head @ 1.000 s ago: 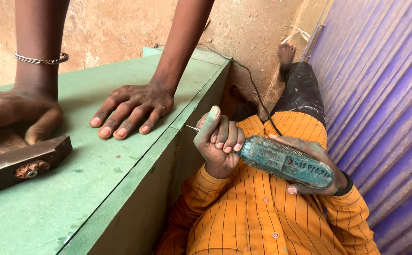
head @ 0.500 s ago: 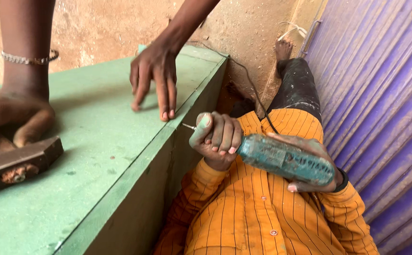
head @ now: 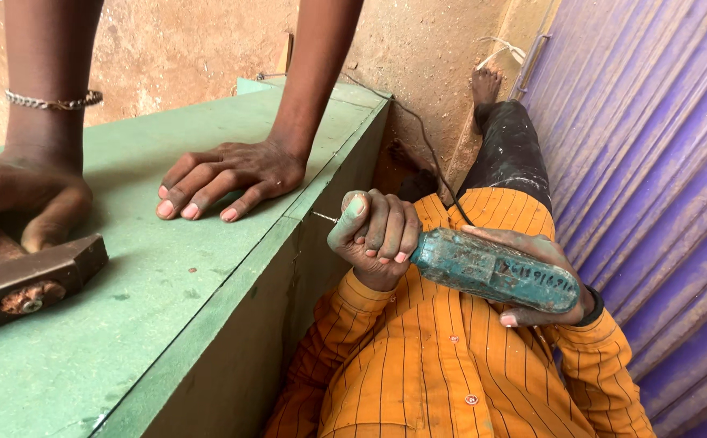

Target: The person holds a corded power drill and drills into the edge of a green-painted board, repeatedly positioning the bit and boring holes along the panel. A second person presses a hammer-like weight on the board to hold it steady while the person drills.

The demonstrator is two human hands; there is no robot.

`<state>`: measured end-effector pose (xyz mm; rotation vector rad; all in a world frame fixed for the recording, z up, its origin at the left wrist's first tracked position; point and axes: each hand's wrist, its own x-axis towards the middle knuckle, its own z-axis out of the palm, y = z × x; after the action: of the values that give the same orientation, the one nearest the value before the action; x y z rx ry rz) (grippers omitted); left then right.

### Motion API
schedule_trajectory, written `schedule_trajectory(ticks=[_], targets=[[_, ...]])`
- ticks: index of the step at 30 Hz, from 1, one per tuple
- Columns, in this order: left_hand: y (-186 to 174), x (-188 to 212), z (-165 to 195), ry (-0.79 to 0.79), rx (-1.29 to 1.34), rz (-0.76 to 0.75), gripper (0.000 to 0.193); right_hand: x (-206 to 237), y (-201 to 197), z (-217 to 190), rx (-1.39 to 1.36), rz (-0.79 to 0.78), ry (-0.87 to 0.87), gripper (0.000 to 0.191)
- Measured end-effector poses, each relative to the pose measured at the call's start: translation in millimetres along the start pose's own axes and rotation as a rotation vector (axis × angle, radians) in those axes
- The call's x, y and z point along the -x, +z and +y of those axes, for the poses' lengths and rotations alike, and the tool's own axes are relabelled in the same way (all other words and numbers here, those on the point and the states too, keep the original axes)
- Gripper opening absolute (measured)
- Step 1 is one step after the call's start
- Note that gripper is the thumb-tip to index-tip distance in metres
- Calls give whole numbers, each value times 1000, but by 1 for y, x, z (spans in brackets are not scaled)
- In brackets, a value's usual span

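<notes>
My left hand [head: 376, 237] clamped the chuck to steady the bit | right hand [head: 532, 276] gripped the teal drill [head: 491, 269] | co-worker's hand [head: 223, 177] pressed flat, bracing the green cabinet [head: 159, 308].

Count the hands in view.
4. The wearer's left hand and right hand hold the teal drill. A co-worker's flat hand rests on the green board, their other hand at the hammer.

One teal drill [head: 495, 272]; one hammer [head: 25, 280]; one green cabinet [head: 167, 324]; four hands; one bracelet [head: 53, 101].
</notes>
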<state>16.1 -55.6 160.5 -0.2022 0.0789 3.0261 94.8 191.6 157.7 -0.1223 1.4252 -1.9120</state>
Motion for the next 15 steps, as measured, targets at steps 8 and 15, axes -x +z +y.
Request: schedule_trajectory(ticks=[8,15], targets=[[-3,-9,-4,3,71,-120,55,-12,8,-15,-128,35,-200,100],[-5,-5,-3,2,32,-83,54,-9,4,-16,-125,16,-136,101]])
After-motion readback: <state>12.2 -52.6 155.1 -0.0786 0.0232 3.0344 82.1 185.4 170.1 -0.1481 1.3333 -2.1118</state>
